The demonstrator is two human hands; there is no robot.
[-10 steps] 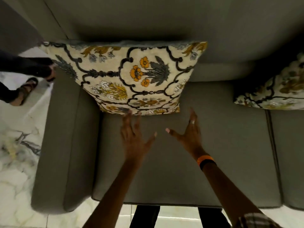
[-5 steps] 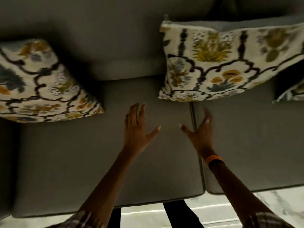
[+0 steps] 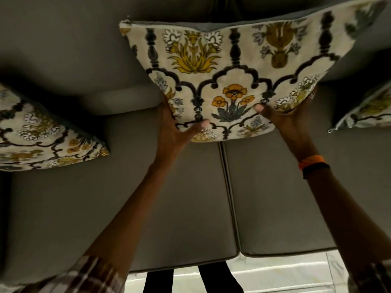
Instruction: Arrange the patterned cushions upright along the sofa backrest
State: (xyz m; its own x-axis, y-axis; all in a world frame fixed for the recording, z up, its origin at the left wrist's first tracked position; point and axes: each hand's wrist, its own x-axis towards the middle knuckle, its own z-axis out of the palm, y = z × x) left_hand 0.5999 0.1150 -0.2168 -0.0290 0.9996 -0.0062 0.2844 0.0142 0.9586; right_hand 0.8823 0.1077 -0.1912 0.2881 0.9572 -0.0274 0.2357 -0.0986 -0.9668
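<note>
A cream cushion with dark scrollwork and yellow flowers, the middle cushion (image 3: 234, 66), leans against the grey sofa backrest (image 3: 69, 49) above the seam between two seat cushions. My left hand (image 3: 175, 130) grips its lower left corner, thumb on the front face. My right hand (image 3: 285, 117) grips its lower right edge, thumb on the front as well. A second patterned cushion (image 3: 42, 138) rests at the far left against the backrest. A third patterned cushion (image 3: 368, 108) shows partly at the right edge.
The grey seat cushions (image 3: 148, 197) spread out below my arms, split by a seam. An orange and black band sits on my right wrist (image 3: 313, 163). Pale marbled floor (image 3: 285, 275) and my dark trouser legs show below the sofa's front edge.
The view has shifted right along the sofa. Both hands, open and apart over the seat before, have reached forward and taken hold of the middle cushion's lower edge.
</note>
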